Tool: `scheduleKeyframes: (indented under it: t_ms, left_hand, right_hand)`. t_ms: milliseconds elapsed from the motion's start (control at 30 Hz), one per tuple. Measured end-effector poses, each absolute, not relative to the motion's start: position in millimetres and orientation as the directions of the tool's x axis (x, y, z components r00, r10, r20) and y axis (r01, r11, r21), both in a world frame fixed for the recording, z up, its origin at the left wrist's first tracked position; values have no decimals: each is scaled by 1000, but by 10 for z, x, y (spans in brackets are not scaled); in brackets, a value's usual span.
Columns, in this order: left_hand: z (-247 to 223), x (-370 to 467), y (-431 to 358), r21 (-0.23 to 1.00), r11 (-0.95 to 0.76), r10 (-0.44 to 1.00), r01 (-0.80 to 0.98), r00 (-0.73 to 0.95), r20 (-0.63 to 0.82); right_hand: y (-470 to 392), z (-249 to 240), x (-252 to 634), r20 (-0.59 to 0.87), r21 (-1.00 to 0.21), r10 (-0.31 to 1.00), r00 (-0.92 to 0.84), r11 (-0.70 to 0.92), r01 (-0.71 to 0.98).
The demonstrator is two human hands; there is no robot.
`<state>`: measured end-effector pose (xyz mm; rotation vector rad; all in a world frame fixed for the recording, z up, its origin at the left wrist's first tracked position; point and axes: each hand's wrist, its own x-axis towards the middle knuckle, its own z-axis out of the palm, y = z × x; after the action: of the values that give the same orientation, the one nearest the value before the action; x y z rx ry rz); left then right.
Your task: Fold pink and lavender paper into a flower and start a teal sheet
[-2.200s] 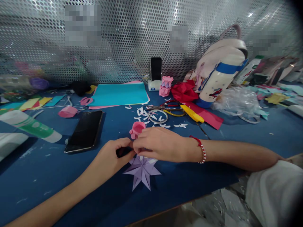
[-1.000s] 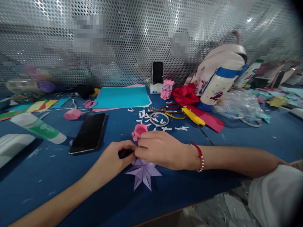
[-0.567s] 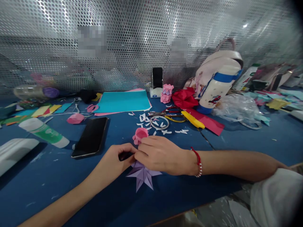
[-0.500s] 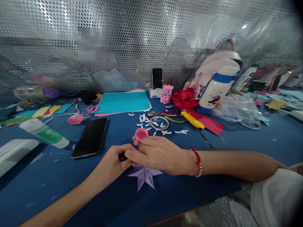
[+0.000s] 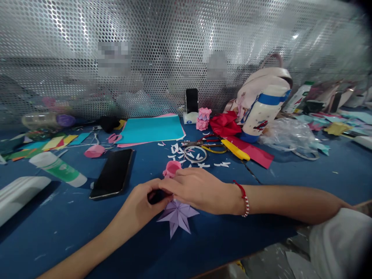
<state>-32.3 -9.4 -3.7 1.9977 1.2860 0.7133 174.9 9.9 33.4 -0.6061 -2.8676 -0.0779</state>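
Note:
A folded purple paper star (image 5: 178, 217) shows below my hands, its points spread toward me and its upper part covered by my fingers. My left hand (image 5: 145, 199) pinches at the star's upper left, thumb and fingers curled round a dark gap. Over the star's top lies my right hand (image 5: 200, 190), fingers bent and meeting the left fingertips; a red string and bead bracelet circles its wrist. Both hands are closed on the star's covered part, as far as can be seen. Just beyond the right fingers sits a pink paper ring (image 5: 172, 169), partly hidden.
Beyond the hands lie white paper scraps (image 5: 222, 164), a roll of tape (image 5: 195, 154), scissors (image 5: 215, 148) and a yellow cutter (image 5: 236, 149). A black phone (image 5: 112, 173) and a glue tube (image 5: 58, 168) are at left. A bottle (image 5: 263, 112) leans at right.
The left thumb has moved down and out, widening the gap inside the left hand. More of the purple star shows. The whole view has shifted slightly.

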Motion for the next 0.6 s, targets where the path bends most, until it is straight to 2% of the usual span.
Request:
scheduleKeyframes:
  t_ms: [233,467,600]
  left_hand:
    - [-104,-330,-68,764,-322,926,559,356,130]
    - [-116,-314,-84,773,-246,942,585,331,50]
    - [-44,-299,-110,740,-293,932,606,353,80]
  right_hand:
    - [28,431,1742,158,-117,493,-855,870,480]
    - [101,365,1744,206,7,459,-864,883,470]
    - [187,362,1769,201,-65,489,-849,872,486]
